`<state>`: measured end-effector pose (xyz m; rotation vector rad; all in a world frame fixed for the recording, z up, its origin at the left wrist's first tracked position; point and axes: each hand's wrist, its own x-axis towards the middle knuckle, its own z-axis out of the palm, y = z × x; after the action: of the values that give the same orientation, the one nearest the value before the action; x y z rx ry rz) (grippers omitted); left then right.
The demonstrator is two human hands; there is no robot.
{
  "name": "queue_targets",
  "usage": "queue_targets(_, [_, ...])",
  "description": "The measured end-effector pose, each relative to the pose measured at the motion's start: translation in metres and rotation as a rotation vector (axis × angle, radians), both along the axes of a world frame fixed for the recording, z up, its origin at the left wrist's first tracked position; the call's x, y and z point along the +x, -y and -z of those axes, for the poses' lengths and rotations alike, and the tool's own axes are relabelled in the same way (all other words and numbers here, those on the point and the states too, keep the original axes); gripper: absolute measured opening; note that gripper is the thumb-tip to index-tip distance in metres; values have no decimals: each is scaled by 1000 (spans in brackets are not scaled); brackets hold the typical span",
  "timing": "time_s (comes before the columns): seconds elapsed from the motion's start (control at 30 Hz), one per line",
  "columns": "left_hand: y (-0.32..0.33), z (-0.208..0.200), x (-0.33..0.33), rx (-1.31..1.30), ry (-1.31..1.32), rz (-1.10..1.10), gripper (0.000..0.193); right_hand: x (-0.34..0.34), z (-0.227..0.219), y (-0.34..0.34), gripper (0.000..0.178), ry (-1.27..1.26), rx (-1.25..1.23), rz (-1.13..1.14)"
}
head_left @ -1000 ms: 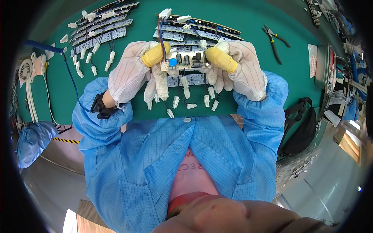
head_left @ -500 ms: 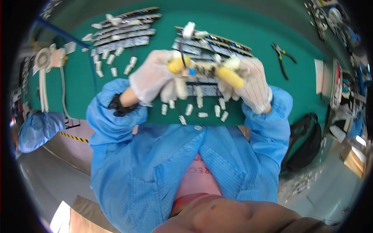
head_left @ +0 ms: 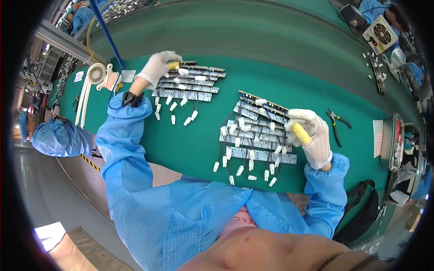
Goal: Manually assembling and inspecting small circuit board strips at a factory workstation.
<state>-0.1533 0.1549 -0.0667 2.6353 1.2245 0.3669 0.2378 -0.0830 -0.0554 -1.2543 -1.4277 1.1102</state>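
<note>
My left hand (head_left: 157,68), in a white glove with a yellow finger cot, reaches to the far edge of the left group of circuit board strips (head_left: 199,96). Its fingers are closed at the left end of the farthest strip (head_left: 189,63). In a striped white glove, my right hand (head_left: 311,134) is at the right ends of the other group of circuit board strips (head_left: 271,143). Its fingers curl in, and the yellow-capped thumb lies beside a strip's end; the fingertips are partly hidden. White connectors (head_left: 252,178) on dark wires hang from both groups toward me.
Pliers (head_left: 335,126) lie right of my right hand. A small white fan (head_left: 97,73) stands at the left, near a blue pole (head_left: 107,34). A metal tray (head_left: 394,142) and a black bag (head_left: 359,205) are at the right. Another person (head_left: 61,135) sits at the left.
Both hands were together over the right group, around a strip with wires. My left hand has moved left and away to the left group; my right hand has shifted to the right group's ends.
</note>
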Motion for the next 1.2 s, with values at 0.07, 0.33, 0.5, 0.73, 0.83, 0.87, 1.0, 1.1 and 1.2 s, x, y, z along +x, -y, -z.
queue_targets(0.07, [-8, 5, -11, -18, -15, -18, 21, -2, 3, 0, 22, -64, 25, 71])
queue_targets(0.33, [39, -9, 8, -170, 13, 222, 107, 8, 0, 10, 13, -112, 27, 232])
queue_targets(0.5, [76, -12, 15, -110, -226, 140, 118, 13, -7, 8, 7, 25, 74, 145])
queue_targets(0.73, [-27, 29, 36, 167, 350, -227, 70, 24, -12, 7, 9, 153, 150, 33])
queue_targets(0.83, [-108, 27, 70, -96, 464, -516, 53, 23, -13, 12, 15, 186, -50, 71])
queue_targets(0.87, [-133, 35, 82, -33, 359, -706, 55, 21, -8, 14, 16, 240, -20, 134])
queue_targets(1.0, [-169, 43, 100, 61, 705, -825, 72, 18, 3, 13, 10, 312, 118, 160])
queue_targets(1.1, [-164, 49, 63, 130, 947, -918, 63, 8, 2, 9, 11, 170, 132, 142])
queue_targets(1.2, [-109, 23, 90, 135, 1011, -846, 59, 6, 8, 14, 25, 153, 159, 206])
